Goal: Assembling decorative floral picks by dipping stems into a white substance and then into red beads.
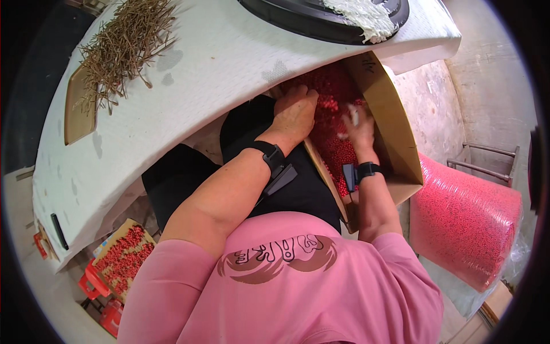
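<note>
1. Centre: the left hand [295, 114] bent over the left edge of the cardboard box [394, 117], fingers curled, grip unclear.
2. Right of centre: the right hand [361, 132] blurred beside something white [353, 116]; I couldn't tell whether its fingers clamped.
3. Red beads [342, 152] lay inside the box; low, slow movements seemed best against spilling.

The box [395, 126] is of plain cardboard, matt and rather smooth on its inner wall. The beads [338, 152] in it look smooth and glossy. The bag [464, 223] is of clear plastic film, shiny and wrinkled. The table cover [189, 69] has a matt, finely textured face; whether it is cloth or plastic, I cannot tell. The sticks [129, 46] look dry, rough and woody. The black tray [303, 20] seems plastic, with slight gloss. The shirt [321, 292] is of soft, matt cloth.
</note>
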`<state>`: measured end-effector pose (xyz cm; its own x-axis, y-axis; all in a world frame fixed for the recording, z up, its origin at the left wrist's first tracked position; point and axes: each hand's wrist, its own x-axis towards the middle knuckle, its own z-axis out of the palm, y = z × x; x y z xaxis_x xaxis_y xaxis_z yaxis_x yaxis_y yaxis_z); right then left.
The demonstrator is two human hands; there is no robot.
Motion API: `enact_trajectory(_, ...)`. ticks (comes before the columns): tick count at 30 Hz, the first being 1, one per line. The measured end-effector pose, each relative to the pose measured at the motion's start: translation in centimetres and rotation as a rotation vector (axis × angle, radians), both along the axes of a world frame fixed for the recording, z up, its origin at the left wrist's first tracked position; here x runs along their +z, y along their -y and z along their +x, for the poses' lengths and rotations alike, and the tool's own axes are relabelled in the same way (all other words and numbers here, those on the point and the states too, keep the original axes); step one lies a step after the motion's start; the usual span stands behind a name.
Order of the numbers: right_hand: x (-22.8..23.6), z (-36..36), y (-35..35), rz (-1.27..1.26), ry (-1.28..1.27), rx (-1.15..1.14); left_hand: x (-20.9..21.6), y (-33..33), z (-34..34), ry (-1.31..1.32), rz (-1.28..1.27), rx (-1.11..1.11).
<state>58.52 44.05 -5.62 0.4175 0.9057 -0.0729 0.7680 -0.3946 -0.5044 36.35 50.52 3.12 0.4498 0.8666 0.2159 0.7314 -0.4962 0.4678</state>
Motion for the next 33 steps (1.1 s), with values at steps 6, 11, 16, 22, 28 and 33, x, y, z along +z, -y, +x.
enact_trajectory(6,-13.7,2.2,5.2,-0.418,-0.405,-0.101,0.6,0.1,0.3,-0.026,-0.052,-0.012)
enact_trajectory(11,-7.9,3.9,4.5,-0.472,-1.059,-0.357,0.5,-0.1,0.4,-0.006,-0.051,-0.006)
enact_trajectory(16,2.5,4.0,2.5,-0.15,-1.232,-0.214,-0.4,-0.1,-0.1,0.052,0.029,0.033)
enact_trajectory(22,11.3,-0.5,-1.2,0.412,-1.031,0.019,-0.2,0.2,-0.1,0.085,0.026,0.007)
enact_trajectory(28,7.1,1.6,-1.5,0.315,-0.449,-0.069,-0.4,0.4,-0.6,0.087,0.006,0.018)
enact_trajectory(33,-3.1,3.5,2.0,-0.197,-0.185,-0.088,-0.6,0.4,-0.2,0.089,-0.009,-0.007)
